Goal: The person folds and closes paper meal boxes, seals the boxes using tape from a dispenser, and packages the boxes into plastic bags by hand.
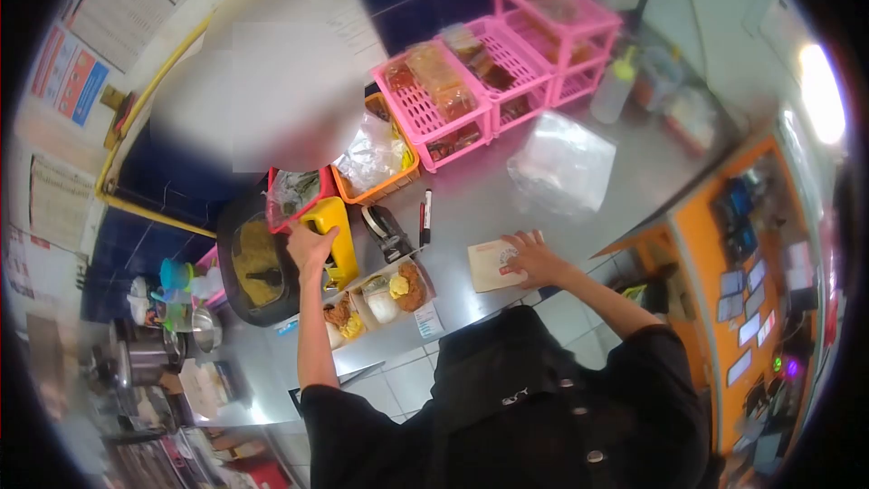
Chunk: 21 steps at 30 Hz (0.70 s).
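Right of the marker (427, 208): right hand (536, 263) spread atop bag (486, 264); left of it, left hand (310, 246) apparently holding yellow dispenser (340, 258).

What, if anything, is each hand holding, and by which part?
The left hand seems to hold the yellow object by its left side. The right hand lies over the right side of the brown packet; its grip cannot be told.

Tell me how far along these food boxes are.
Looks done: both boxes hold browned fried food and something yellow.
In hand: the right hand is on a flat brown printed piece; the left hand touches a yellow object.
Probably left: closing the boxes, since both stand open. The arm partly hides one, so whether its filling is complete, I cannot tell.
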{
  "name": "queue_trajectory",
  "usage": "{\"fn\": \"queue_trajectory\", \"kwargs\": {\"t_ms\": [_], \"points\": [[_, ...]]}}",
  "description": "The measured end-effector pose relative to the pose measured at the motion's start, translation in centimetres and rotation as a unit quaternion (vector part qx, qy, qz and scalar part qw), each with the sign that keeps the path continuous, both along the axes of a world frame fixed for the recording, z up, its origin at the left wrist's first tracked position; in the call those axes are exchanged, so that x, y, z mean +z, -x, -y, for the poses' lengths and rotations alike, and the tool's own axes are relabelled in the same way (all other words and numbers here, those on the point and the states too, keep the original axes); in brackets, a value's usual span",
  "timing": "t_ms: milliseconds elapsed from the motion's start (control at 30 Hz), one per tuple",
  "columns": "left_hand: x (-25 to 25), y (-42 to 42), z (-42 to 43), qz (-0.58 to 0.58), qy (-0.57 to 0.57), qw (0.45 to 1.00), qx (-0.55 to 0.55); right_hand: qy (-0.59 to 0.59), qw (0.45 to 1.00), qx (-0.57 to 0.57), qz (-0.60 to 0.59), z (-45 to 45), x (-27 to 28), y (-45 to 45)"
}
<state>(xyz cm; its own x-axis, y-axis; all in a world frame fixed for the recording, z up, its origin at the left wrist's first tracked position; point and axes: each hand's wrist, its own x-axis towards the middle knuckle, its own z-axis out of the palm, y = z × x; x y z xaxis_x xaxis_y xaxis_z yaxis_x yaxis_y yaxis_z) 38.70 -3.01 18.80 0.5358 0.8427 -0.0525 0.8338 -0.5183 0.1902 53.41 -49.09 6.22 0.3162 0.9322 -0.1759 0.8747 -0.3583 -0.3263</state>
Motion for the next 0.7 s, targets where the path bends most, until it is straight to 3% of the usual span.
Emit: {"fn": "queue_trajectory", "kwargs": {"t_ms": [67, 200, 267, 367, 500, 633, 700], "points": [[2.9, 1.1, 0.8, 0.164, -0.051, 0.984, -0.042, -0.01, 1.0, -0.003, -0.001, 0.0, 0.1, 0.1], [13.0, -0.1, 6.5, 0.23, -0.09, 0.967, -0.056, -0.001, 1.0, 0.0, -0.005, 0.2, 0.2, 0.2], [16.5, -1.3, 9.9, 0.366, -0.071, 0.915, -0.153, -0.011, 1.0, 0.002, 0.0, 0.2, 0.0, 0.0], [18.2, -3.9, 15.2, 0.409, -0.057, 0.874, -0.255, -0.028, 0.999, 0.005, 0.023, 0.3, -0.7, 0.1], [13.0, -9.1, 20.8, 0.319, 0.071, 0.901, -0.286, -0.048, 0.998, -0.031, 0.029, 0.8, -0.8, 1.0], [3.0, -15.9, 22.5, 0.144, 0.069, 0.937, -0.311, -0.051, 0.991, -0.099, 0.07, 1.9, -1.1, 3.1], [-1.4, -19.3, 22.6, 0.138, 0.035, 0.924, -0.354, -0.061, 0.987, -0.136, 0.058, 2.2, -1.6, 4.2]]}}
